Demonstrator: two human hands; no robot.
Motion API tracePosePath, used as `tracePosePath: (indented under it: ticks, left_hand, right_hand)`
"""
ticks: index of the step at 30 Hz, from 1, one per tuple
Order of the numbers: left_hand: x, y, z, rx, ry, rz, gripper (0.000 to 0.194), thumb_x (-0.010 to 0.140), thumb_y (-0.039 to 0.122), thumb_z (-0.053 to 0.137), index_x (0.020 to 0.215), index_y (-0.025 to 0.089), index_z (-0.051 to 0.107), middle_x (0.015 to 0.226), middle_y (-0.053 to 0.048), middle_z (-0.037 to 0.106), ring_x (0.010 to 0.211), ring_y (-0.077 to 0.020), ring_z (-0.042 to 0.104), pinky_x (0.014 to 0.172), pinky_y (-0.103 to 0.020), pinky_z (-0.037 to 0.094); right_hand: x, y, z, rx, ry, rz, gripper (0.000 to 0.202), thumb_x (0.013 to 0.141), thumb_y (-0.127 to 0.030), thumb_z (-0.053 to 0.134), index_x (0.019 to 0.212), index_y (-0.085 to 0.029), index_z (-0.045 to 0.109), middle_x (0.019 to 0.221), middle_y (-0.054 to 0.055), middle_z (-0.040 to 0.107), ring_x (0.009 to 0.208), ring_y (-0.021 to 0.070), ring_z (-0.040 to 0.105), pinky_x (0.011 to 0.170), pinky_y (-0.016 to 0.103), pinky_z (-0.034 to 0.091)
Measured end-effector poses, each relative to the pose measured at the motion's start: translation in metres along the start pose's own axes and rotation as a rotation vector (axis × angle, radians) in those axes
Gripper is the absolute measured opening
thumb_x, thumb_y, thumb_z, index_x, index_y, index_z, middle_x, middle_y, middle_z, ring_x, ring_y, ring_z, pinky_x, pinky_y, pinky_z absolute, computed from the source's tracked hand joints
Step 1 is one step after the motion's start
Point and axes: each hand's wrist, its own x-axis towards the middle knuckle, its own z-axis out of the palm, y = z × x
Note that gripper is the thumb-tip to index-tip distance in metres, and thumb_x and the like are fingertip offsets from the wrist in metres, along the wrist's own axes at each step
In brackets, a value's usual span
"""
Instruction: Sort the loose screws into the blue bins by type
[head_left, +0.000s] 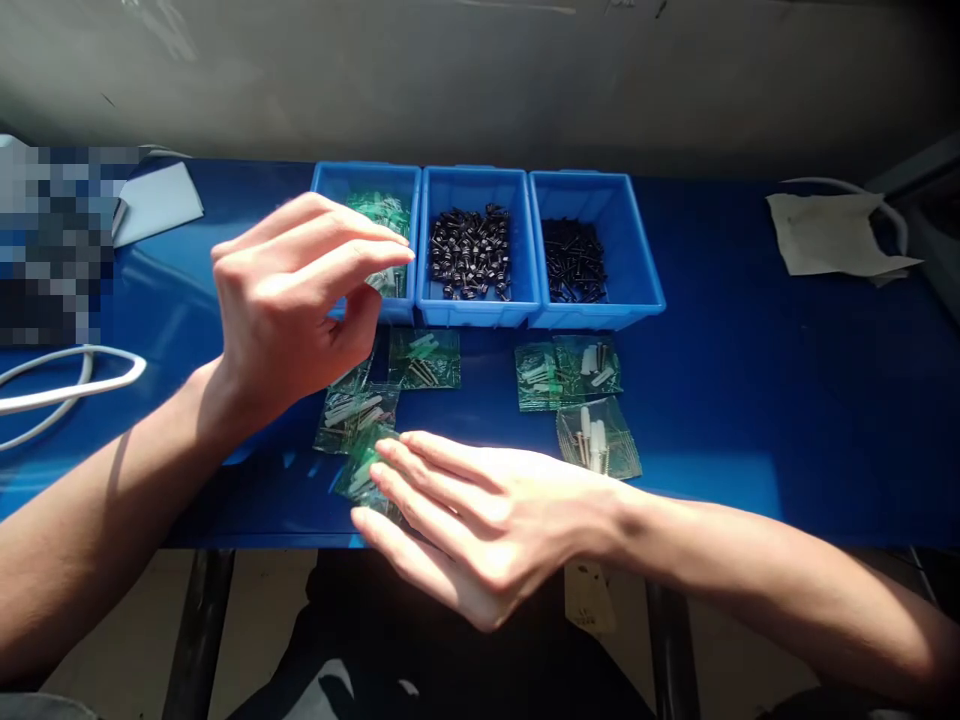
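Note:
My left hand (292, 290) hovers in front of the left blue bin (367, 178), its fingers bent and the index fingertip apart from the thumb. Nothing shows between them. My right hand (480, 520) is stretched out flat near the table's front edge, its fingertips over a small clear green packet (361, 472). Just behind that lies another packet (356, 415) with white plugs and screws. One more packet (425, 358) rests before the bins. To the right are further packets, among them one with white plugs and screws (598, 440). Similar green packets partly show inside the left bin.
The middle bin (480, 315) holds many dark hex-head screws (471, 250); the right bin (600, 315) holds dark thin screws (574, 260). A white cable (112, 375) lies left, a white card (161, 203) behind it, and a beige paper piece (829, 235) far right.

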Motion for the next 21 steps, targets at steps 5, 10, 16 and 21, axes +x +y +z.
tracePosePath:
  ticks: [5,10,16,21]
  left_hand:
    - [0.002,0.000,0.003,-0.001,0.106,0.213,0.056,0.101,0.010,0.063,0.157,0.018,0.067,0.141,-0.010,0.079,0.123,-0.0348,0.080,0.098,-0.058,0.071]
    - [0.000,0.008,0.001,-0.031,0.058,0.226,0.055,0.106,0.022,0.077,0.160,0.024,0.067,0.150,-0.009,0.074,0.127,-0.0326,0.079,0.090,-0.047,0.076]
    - [0.000,0.011,-0.001,-0.111,0.183,0.156,0.042,0.109,0.019,0.079,0.150,0.028,0.075,0.113,0.001,0.086,0.101,-0.0243,0.086,0.085,-0.042,0.076]
    - [0.005,0.016,-0.001,-0.137,0.153,0.226,0.051,0.113,0.024,0.073,0.162,0.036,0.065,0.105,0.004,0.083,0.094,-0.0212,0.086,0.079,-0.039,0.077]
  right_hand:
    - [-0.010,0.022,-0.006,0.542,0.353,0.617,0.028,0.108,-0.009,0.072,0.129,-0.023,0.084,0.126,0.003,0.089,0.111,0.0174,0.088,0.101,0.029,0.076]
    - [-0.021,0.051,-0.007,0.853,0.551,0.888,0.036,0.103,-0.004,0.075,0.135,-0.019,0.081,0.124,0.006,0.088,0.110,0.0210,0.088,0.100,0.035,0.078]
    - [-0.026,0.054,-0.005,0.850,0.509,0.953,0.028,0.094,-0.021,0.096,0.121,-0.027,0.088,0.131,0.008,0.079,0.105,0.0223,0.082,0.073,0.033,0.075]
    - [-0.020,0.051,-0.007,0.866,0.548,1.047,0.020,0.104,-0.024,0.086,0.123,-0.028,0.085,0.110,0.000,0.085,0.075,0.0124,0.079,0.056,0.023,0.064]
